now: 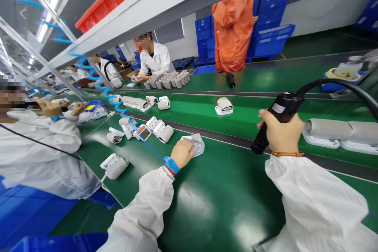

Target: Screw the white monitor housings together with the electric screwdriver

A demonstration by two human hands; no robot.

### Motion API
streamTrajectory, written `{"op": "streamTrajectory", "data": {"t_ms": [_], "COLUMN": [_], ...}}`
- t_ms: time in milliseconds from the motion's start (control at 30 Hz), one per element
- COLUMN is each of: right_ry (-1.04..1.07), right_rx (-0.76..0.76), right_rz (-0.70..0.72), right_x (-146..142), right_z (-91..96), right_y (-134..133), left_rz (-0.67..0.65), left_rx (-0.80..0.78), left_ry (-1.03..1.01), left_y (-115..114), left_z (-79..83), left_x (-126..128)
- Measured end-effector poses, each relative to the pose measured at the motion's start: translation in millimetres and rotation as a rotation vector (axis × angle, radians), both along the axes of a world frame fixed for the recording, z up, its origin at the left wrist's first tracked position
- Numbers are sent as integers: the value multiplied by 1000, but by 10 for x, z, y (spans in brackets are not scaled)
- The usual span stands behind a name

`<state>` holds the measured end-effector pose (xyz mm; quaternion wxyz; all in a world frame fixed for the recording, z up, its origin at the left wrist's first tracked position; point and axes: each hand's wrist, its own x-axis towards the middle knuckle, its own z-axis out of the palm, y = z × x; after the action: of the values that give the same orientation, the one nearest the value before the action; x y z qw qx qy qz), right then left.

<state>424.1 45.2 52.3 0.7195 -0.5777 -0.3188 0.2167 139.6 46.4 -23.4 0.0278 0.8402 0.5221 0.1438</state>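
Note:
My left hand (182,152), with a blue wrist strap (171,164), reaches into a clear plastic tray (201,143) of small shiny pieces on the green bench. Its fingers are bent together, and their tips hide whatever they pinch, if anything. In my right hand (282,136), raised over the belt's near edge, is a black electric screwdriver (285,106), its nose pointing down and left. Left of the tray lie several white devices with beige cuffs (165,134), one with a dark screen (144,132) facing up. Another cuffed device (113,166) lies nearer the bench's left edge.
A green conveyor belt (195,112) runs across beyond the bench, carrying a cuffed device (224,105) and more (327,132) at right. A coiled blue cord (104,92) hangs at left. A co-worker (38,145) in white sits close on the left; others work across the belt.

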Motion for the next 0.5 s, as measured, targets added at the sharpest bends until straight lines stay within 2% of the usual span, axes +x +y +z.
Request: {"op": "streamTrajectory", "data": {"t_ms": [100,267,500], "right_ry": [-23,-35,-71], "right_rx": [10,25,69], "right_rz": [3,53,76], "right_x": [-12,-37,-56], "right_z": [-5,0,-21], "right_y": [-10,-57,-53], "left_rz": [31,100,134], "left_rx": [-17,-15,29], "left_ry": [35,71,66], "left_y": [40,131,106], "left_z": [-50,-47,-47], "left_x": [19,-41,-109]}}
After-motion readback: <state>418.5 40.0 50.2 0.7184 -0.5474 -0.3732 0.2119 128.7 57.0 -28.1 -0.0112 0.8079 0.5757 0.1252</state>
